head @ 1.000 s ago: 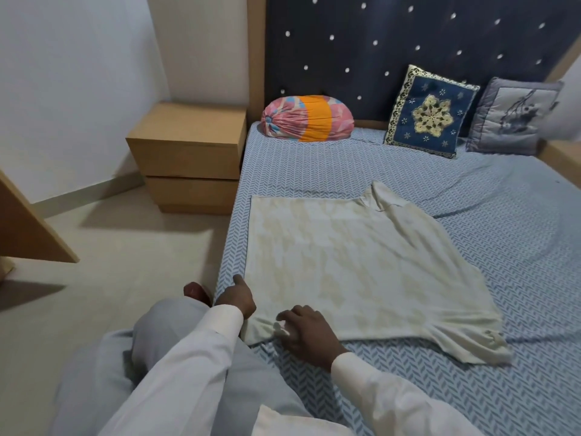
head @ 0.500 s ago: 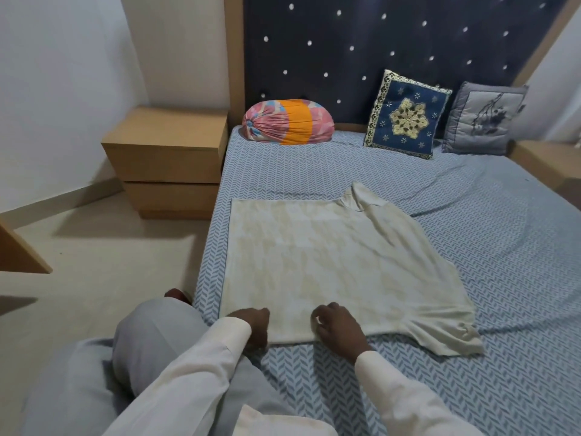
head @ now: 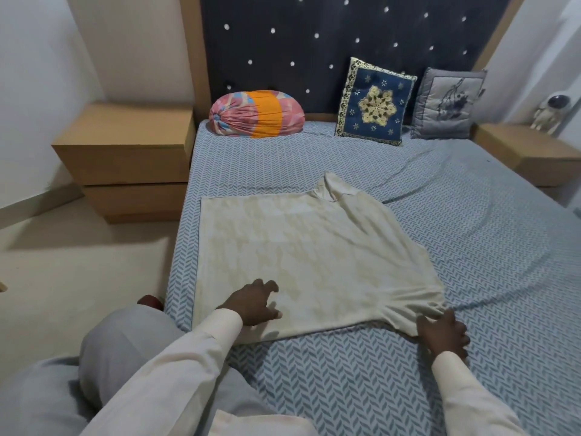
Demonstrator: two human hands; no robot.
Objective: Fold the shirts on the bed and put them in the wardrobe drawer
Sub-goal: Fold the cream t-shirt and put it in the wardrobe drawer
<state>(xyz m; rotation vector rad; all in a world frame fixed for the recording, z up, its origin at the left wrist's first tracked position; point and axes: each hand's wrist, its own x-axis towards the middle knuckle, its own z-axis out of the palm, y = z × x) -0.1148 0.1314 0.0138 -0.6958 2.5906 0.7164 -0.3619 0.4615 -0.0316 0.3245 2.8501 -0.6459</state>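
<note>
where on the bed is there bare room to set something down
Widest bare sheet lies right of the shirt, toward the right nightstand. A narrower strip runs beyond its far edge, before the bolster, blue cushion and grey cushion, which crowd the headboard end.

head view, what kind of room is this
A bedroom, probably in a home: a bed with a blue herringbone sheet, a dark studded headboard with an embroidered cushion against it, and a wooden bedside table on the left.
</note>
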